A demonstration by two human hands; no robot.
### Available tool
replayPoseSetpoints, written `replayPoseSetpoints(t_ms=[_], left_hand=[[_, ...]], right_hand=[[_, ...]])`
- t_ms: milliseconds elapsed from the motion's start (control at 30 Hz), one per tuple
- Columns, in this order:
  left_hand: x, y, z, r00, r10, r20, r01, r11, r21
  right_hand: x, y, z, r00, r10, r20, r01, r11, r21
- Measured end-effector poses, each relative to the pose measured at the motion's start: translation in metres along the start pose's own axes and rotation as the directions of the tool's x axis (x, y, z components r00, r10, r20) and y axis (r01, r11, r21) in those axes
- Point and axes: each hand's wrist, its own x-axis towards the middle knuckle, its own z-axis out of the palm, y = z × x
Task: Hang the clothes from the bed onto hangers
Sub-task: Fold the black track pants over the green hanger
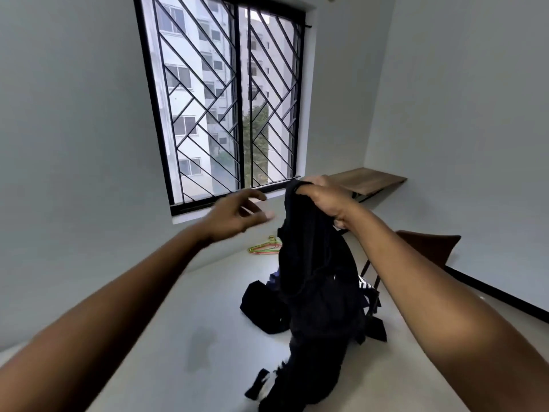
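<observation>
The right grip (322,197) is curled round the top edge of a dark garment (315,278), bunching the cloth in its fingers. From there the garment hangs straight down, long axis upright. Its lower end reaches the bed (178,337), where it trails among a pile (261,304) of other dark clothes.

The left grip (237,212) is spread, fingers loose and holding nothing. It hovers just left of the garment's top, near it but apart.

The hangers (266,247), thin green and orange ones, lie flat on the bed beyond the garment and to its left. Their right ends are hidden behind its edge.

The coming move seems to turn on that layout. The garment's top is already held high on the right, and the free left grip lies on the same side of the garment as the hangers. It looks the better placed, either to take the garment's other shoulder or to drop for a hanger. Which opening the right grip holds cannot be told; the cloth is too dark and bunched.
</observation>
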Motion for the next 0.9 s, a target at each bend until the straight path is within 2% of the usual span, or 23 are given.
replayPoseSetpoints(t_ms=[67, 133, 300, 367, 433, 467, 500, 567, 667, 733, 767, 800, 867, 900], left_hand=[[0.001, 0.005, 0.028, 0.999, 0.003, 0.043, -0.005, 0.998, 0.057], [0.005, 0.004, 0.047, 1.0, 0.003, -0.026, -0.001, 0.996, 0.088], [0.006, 0.001, 0.067, 0.994, -0.057, -0.089, 0.056, 0.998, -0.018], [0.014, 0.002, 0.059, 0.976, -0.133, -0.173, 0.115, 0.987, -0.111], [0.025, 0.005, 0.036, 0.936, -0.209, -0.284, 0.15, 0.965, -0.216], [0.03, 0.007, 0.022, 0.919, -0.216, -0.33, 0.15, 0.965, -0.214], [0.034, 0.01, 0.007, 0.912, -0.204, -0.356, 0.147, 0.973, -0.18], [0.035, 0.022, -0.016, 0.92, -0.16, -0.357, 0.14, 0.987, -0.083], [0.032, 0.038, -0.044, 0.939, -0.14, -0.315, 0.157, 0.987, 0.028], [0.028, 0.04, -0.059, 0.953, -0.173, -0.25, 0.19, 0.981, 0.048], [0.024, 0.038, -0.066, 0.964, -0.186, -0.192, 0.198, 0.979, 0.042], [0.019, 0.036, -0.072, 0.976, -0.186, -0.112, 0.192, 0.98, 0.053], [0.007, 0.03, -0.082, 0.978, -0.169, 0.125, 0.159, 0.984, 0.085], [0.002, 0.027, -0.086, 0.954, -0.158, 0.253, 0.143, 0.987, 0.076]], right_hand=[[0.003, -0.007, 0.006, 0.999, -0.032, 0.034, 0.034, 0.997, -0.062], [0.004, -0.014, 0.009, 0.998, -0.044, 0.039, 0.045, 0.999, -0.022], [0.002, -0.023, 0.0, 0.995, -0.081, 0.055, 0.079, 0.996, 0.034], [0.001, -0.018, -0.005, 0.995, -0.087, 0.056, 0.087, 0.996, 0.004], [0.003, -0.008, -0.014, 0.993, -0.111, 0.051, 0.116, 0.987, -0.108], [0.004, 0.0, -0.021, 0.993, -0.112, 0.046, 0.119, 0.97, -0.211], [0.005, 0.009, -0.027, 0.993, -0.105, 0.053, 0.117, 0.931, -0.345], [0.005, 0.034, -0.036, 0.995, -0.061, 0.081, 0.098, 0.784, -0.613], [0.004, 0.085, -0.048, 0.997, 0.033, 0.068, 0.031, 0.639, -0.768], [-0.001, 0.107, -0.06, 0.999, 0.034, 0.012, -0.012, 0.608, -0.794], [-0.003, 0.111, -0.067, 0.998, 0.054, -0.02, -0.05, 0.647, -0.761], [-0.005, 0.111, -0.074, 0.996, 0.087, -0.037, -0.089, 0.728, -0.679], [-0.009, 0.103, -0.086, 0.99, 0.138, -0.006, -0.128, 0.898, -0.42], [-0.011, 0.097, -0.092, 0.991, 0.128, 0.029, -0.115, 0.956, -0.271]])
